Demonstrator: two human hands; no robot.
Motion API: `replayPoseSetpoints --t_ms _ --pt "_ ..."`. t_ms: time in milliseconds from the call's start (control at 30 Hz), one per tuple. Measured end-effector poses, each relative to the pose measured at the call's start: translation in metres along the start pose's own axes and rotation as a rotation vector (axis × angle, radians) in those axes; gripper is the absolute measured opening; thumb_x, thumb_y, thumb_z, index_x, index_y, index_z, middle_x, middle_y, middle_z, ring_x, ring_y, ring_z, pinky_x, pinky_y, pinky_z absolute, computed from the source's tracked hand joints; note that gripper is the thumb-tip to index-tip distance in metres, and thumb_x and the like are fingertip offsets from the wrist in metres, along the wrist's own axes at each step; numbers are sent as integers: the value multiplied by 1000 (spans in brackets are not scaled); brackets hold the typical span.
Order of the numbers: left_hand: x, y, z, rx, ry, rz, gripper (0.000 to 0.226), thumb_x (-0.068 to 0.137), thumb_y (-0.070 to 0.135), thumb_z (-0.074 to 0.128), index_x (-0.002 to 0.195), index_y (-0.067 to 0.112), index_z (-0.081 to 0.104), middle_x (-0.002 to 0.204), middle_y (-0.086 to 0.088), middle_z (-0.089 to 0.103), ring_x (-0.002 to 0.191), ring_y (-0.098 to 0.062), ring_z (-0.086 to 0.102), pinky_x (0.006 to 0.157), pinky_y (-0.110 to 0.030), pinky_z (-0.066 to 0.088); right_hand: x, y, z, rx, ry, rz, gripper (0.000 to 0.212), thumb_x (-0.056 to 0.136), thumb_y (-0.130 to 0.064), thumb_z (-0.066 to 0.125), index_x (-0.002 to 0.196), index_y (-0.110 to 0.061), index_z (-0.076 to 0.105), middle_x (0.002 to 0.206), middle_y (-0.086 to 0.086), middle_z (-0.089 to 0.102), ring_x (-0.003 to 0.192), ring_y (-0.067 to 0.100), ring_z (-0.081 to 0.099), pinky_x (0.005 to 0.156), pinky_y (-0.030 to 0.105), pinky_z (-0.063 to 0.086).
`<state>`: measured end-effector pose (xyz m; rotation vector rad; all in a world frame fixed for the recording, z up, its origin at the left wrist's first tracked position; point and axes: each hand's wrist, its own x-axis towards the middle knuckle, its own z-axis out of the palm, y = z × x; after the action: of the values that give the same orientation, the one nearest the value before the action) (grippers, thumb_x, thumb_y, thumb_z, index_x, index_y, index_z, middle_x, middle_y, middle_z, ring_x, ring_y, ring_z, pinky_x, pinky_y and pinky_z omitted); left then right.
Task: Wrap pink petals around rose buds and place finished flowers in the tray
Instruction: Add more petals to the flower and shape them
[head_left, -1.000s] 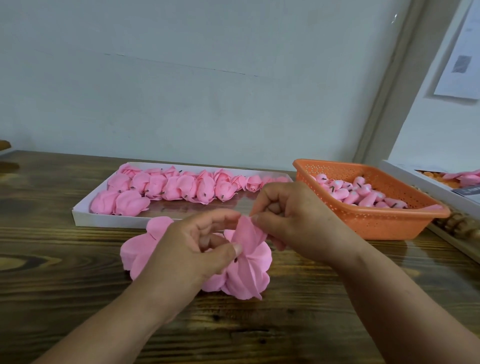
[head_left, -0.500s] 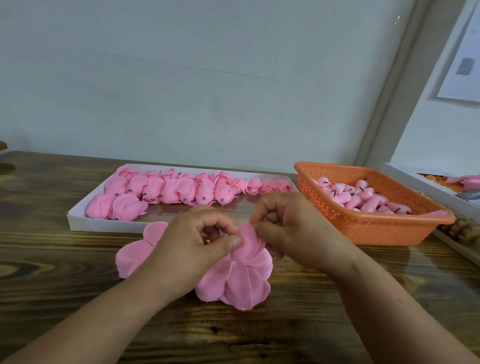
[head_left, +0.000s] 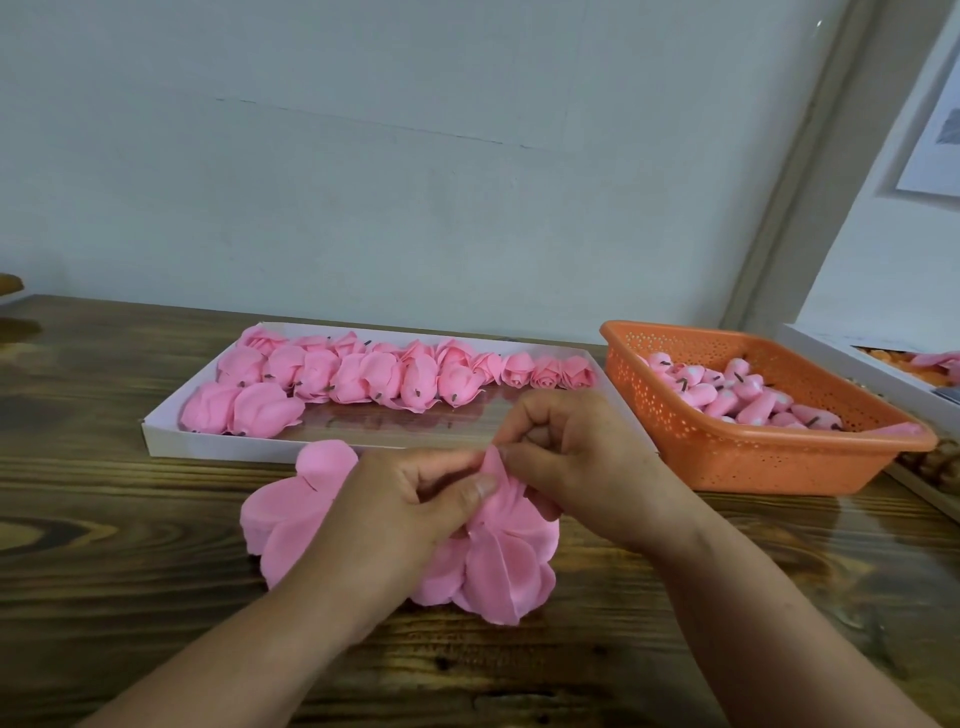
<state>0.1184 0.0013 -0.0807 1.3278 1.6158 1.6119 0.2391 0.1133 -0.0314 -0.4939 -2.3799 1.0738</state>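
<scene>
Pink petals (head_left: 498, 561): loose fanned stack on the wooden table (head_left: 130, 597), just in front of the white tray (head_left: 166, 441). Left hand (head_left: 400, 514) sits on the stack, thumb and fingers curled, pinching the top petal's raised edge. Right hand (head_left: 576, 462) meets it from the other side, fingertips (head_left: 506, 451) pinching the same petal edge, remaining fingers curled in. Can't tell if a bud is inside the grip. Finished flowers (head_left: 363, 379) lie in rows along the tray's far side; near strip of the tray floor is bare. Rose buds (head_left: 737, 395) piled in the orange basket (head_left: 753, 462), right of the tray, touching or almost touching its corner. Another white box (head_left: 841, 353) at far right edge, contents unclear.
</scene>
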Motion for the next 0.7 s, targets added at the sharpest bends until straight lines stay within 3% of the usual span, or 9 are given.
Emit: replayPoseSetpoints --t_ms 100,200,400,567,700 --pt "0 -2 0 -76 -16 -66 24 88 18 62 98 36 75 91 5 76 89 -12 72 78 -30 57 1 1 2 26 -11 -17 12 86 7 55 77 1 60 48 3 54 42 15 50 40 21 41" --pt "0 -3 1 -219 -54 -169 21 80 25 63 95 23 78 81 1 76 71 -6 68 62 -19 51 1 3 6 37 -38 -28 12 88 5 56 78 1 61 49 -1 54 41 10 50 41 18 40" --pt "1 -5 4 -403 -53 -288 38 70 23 66 104 8 73 95 -11 75 91 -24 72 77 -32 59 0 9 6 133 -57 -9 10 88 4 55 80 3 63 48 -1 57 41 11 51 41 20 40" --pt "0 -2 5 -421 -21 -295 28 68 23 67 92 15 78 92 -10 76 88 -23 73 78 -33 59 -4 9 3 223 -120 -5 1 84 0 63 84 -1 64 53 5 59 45 13 54 42 20 42" --pt "-1 -1 4 -445 -15 -328 31 65 22 68 92 12 78 94 -11 75 89 -24 73 72 -32 59 -3 10 6 220 -64 -8 12 86 7 58 80 -1 64 54 10 59 43 14 53 41 21 42"
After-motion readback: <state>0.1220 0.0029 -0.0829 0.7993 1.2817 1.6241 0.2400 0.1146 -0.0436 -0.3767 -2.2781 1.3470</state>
